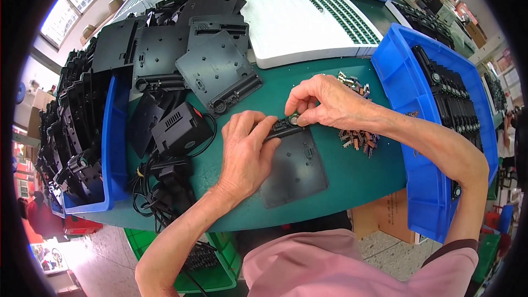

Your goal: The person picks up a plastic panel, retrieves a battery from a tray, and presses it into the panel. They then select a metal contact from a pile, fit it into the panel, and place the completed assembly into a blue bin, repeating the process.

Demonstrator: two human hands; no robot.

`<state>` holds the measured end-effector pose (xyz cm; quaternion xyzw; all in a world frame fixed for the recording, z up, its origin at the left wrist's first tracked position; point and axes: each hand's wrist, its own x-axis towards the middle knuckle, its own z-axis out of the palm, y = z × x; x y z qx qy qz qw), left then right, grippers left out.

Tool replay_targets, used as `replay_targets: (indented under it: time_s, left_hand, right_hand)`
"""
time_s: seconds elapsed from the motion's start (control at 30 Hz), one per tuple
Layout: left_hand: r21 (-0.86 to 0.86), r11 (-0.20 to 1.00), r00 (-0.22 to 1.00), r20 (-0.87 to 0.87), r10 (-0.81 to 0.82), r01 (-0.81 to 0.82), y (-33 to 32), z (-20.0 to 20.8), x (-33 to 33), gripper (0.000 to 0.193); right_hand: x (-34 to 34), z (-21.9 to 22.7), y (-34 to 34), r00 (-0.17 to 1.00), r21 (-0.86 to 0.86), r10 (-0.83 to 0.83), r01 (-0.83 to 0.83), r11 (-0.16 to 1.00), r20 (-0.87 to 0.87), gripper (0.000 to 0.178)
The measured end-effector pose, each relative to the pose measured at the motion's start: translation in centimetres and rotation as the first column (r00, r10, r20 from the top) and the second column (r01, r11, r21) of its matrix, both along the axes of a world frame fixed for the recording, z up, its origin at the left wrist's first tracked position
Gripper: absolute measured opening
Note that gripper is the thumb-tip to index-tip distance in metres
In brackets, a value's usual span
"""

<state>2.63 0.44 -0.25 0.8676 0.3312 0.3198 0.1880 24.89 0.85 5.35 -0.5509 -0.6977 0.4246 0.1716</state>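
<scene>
A flat black plastic panel (294, 171) lies on the green table in front of me, its thick moulded edge turned away from me. My left hand (245, 151) is closed on the left end of that edge, thumb and fingers on either side. At the edge's right end, my right hand (333, 102) pinches a small round part (294, 119) with a dark greenish face, against the panel. The fingers partly hide how the part sits there. Small metal clip-like pieces (360, 139) lie in a pile beside my right wrist.
Similar black panels (217, 71) are stacked at the far left. A blue bin (113, 143) of black parts stands left, another blue bin (393, 58) right. Behind is a white foam tray (286, 27) with rows of small parts. A black adapter box (181, 129) and cables lie left.
</scene>
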Motion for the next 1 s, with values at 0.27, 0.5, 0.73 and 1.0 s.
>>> replay_targets:
  time_s: [0.27, 0.5, 0.73, 1.0]
  left_hand:
    - [0.0, 1.0, 1.0, -0.004, -0.004, 0.004, 0.1, 0.0, 0.1, 0.042]
    - [-0.001, 1.0, 1.0, -0.003, -0.003, 0.003, 0.0, -0.1, 0.1, 0.042]
    - [0.001, 1.0, 1.0, 0.0, 0.003, -0.003, 0.1, -0.2, -0.1, 0.04]
    - [-0.001, 1.0, 1.0, 0.012, -0.027, 0.027, 0.3, 0.4, 0.9, 0.034]
  right_hand:
    - [-0.3, 0.3, -0.6, 0.97, 0.379, 0.099, -0.179, 0.908, 0.22, 0.011]
    - [0.1, -0.6, -0.7, 0.971, 0.476, 0.09, -0.188, 0.859, 0.221, 0.015]
    - [-0.1, -0.1, -0.4, 0.895, 0.478, 0.212, -0.396, 0.784, 0.393, 0.017]
    - [0.5, 1.3, -0.4, 0.996, 0.14, -0.03, 0.018, 0.99, 0.084, 0.023]
